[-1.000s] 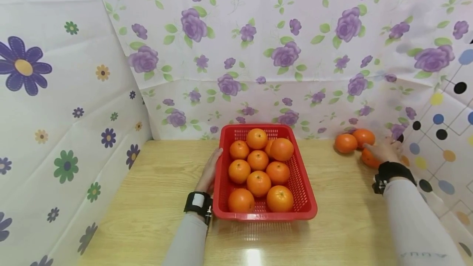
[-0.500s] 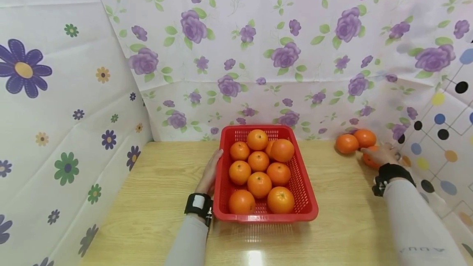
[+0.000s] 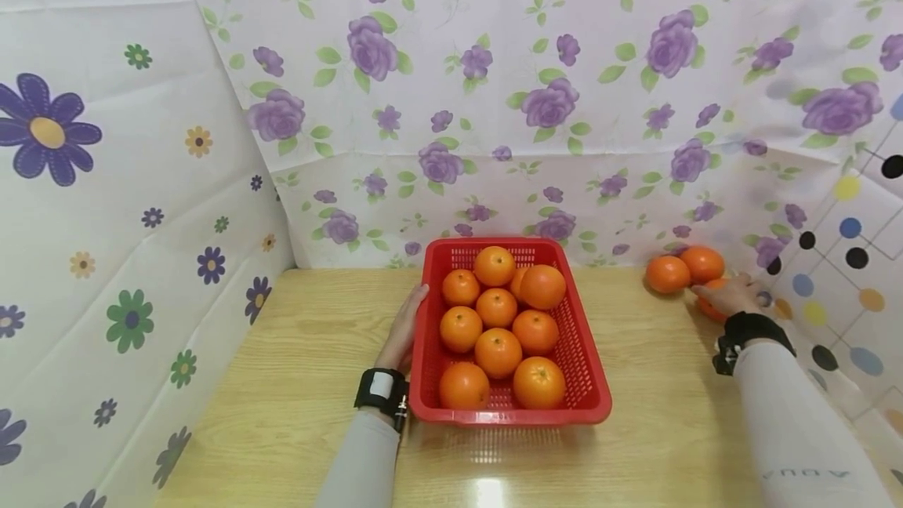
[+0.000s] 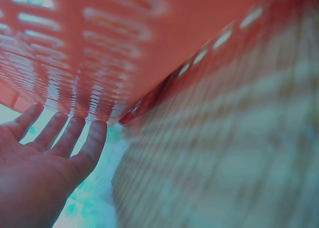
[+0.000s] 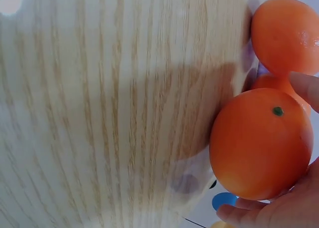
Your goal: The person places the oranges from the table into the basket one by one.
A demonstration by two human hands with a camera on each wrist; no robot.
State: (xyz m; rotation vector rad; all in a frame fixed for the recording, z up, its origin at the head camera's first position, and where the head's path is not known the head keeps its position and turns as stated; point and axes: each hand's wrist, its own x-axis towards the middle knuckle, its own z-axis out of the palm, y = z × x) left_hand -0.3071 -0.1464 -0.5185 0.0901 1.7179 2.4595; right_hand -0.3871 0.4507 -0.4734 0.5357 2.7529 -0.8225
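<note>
A red plastic basket (image 3: 508, 416) with slotted walls holds several oranges (image 3: 498, 353). My left hand (image 3: 402, 329) rests along its left side; the left wrist view shows the fingers (image 4: 70, 133) nearly straight and spread, tips at the slotted wall (image 4: 79, 68). At the far right of the table, my right hand (image 3: 736, 295) grips an orange (image 5: 259, 143), thumb on one side and fingers curled round the other. Most of that orange is hidden by the hand in the head view. Two more oranges, one on the left (image 3: 668, 274) and one behind (image 3: 703, 263), lie close by.
The wooden table (image 3: 303, 382) carries everything. A flowered sheet (image 3: 494, 100) hangs behind it, close to the loose oranges. Patterned sheets also close in the left side (image 3: 141, 257) and the right side (image 3: 861, 320), the latter close to my right hand.
My right hand has settled slightly over the orange, its fingers closing round it. My left hand stays at the basket. The whole view has shifted slightly.
</note>
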